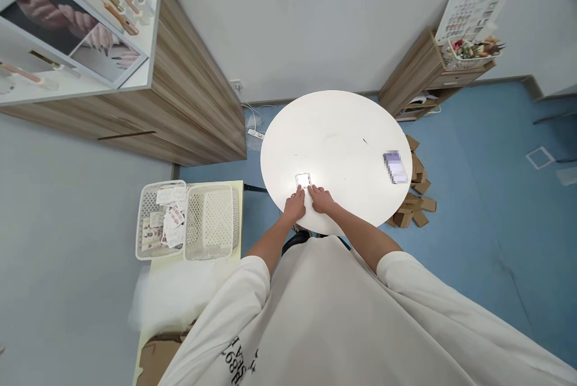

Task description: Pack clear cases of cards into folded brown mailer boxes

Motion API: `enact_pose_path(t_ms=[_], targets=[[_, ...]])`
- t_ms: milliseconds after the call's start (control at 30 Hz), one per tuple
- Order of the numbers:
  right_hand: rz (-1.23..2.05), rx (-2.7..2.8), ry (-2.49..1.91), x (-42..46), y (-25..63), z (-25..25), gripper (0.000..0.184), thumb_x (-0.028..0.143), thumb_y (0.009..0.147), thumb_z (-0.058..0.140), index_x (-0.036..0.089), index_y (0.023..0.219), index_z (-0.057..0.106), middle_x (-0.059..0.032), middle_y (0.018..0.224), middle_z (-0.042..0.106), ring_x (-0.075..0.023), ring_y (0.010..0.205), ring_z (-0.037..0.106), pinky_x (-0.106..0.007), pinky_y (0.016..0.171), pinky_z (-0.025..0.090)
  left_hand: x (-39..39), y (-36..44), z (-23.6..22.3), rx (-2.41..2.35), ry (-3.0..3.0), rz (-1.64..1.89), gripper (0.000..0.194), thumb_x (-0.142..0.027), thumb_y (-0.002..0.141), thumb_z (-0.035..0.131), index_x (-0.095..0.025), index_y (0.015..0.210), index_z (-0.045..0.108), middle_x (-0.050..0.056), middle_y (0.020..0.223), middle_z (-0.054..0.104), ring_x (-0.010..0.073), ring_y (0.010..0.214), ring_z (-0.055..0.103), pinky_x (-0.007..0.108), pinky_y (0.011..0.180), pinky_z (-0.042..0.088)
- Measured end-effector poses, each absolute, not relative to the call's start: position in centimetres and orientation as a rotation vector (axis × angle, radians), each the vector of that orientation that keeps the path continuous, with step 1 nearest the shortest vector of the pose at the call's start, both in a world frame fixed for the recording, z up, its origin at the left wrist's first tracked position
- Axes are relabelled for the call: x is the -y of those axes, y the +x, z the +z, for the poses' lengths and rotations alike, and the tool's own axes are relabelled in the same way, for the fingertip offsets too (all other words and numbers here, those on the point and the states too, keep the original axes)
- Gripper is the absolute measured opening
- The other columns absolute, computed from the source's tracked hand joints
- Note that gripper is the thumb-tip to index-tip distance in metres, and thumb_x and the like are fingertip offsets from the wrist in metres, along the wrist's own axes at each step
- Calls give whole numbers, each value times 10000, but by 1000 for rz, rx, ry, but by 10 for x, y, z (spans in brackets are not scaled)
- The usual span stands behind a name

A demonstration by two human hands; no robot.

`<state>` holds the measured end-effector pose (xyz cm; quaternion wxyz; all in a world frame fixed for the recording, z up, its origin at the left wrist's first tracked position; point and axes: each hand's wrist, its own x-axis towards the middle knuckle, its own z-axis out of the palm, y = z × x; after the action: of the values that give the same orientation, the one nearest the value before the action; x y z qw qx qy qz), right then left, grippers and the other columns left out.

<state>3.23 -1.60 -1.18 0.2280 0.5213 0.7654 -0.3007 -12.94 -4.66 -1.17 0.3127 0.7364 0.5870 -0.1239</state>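
A small white rectangular packet [303, 180] with a shiny, see-through-looking edge lies on the round white table [336, 115]; its exact kind cannot be made out. My left hand [295, 205] has its fingertips closed at the packet's near left corner. At the near right corner, my right hand [321, 199] pinches the edge in the same way. The two hands are close together, with the packet just beyond the fingertips. The fingertips partly hide its near edge.
Toward the table's right edge lies a blurred purple phone-like object [395, 167]. Brown cardboard boxes [412, 208] are piled on the floor beyond. Two white baskets [210, 187] stand at left, one holding printed cards [174, 217]. Wooden cabinets [198, 91] line the wall.
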Motion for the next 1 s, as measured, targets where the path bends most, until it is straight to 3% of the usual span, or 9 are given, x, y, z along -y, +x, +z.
enact_pose_path(t_ms=[333,567,767,1000], targets=[[-1030,-2061,1549,39,43,0,805,265,941,494,256,1652,117,-94,1687,230,-324,1498,305,-479,1144,358,64,-138,-22,-1500,2009,-314,797,-168,905,460,-221,1627,129,116,1719,-61,352,1428,419,446,1010,484],[-967,-2093,1599,70,81,8,719,286,965,477,229,1631,210,-128,1646,315,-331,1420,417,-440,1098,398,96,-115,-7,-1618,1994,-269,772,-196,924,457,-226,1630,147,116,1722,-25,359,1398,453,442,1006,485],[-825,-2274,1580,103,113,12,591,246,983,411,179,1567,356,-149,1630,333,-334,1415,393,-445,1098,380,148,-84,4,-1733,1941,-178,740,-232,935,457,-202,1624,188,148,1716,38,368,1400,455,464,1041,454],[-806,-2507,1359,142,80,21,543,237,989,408,182,1529,428,-137,1610,365,-313,1410,386,-444,1105,367,222,-94,16,-1900,1778,-142,675,-247,969,418,-188,1611,222,153,1712,84,369,1417,444,459,1059,449]])
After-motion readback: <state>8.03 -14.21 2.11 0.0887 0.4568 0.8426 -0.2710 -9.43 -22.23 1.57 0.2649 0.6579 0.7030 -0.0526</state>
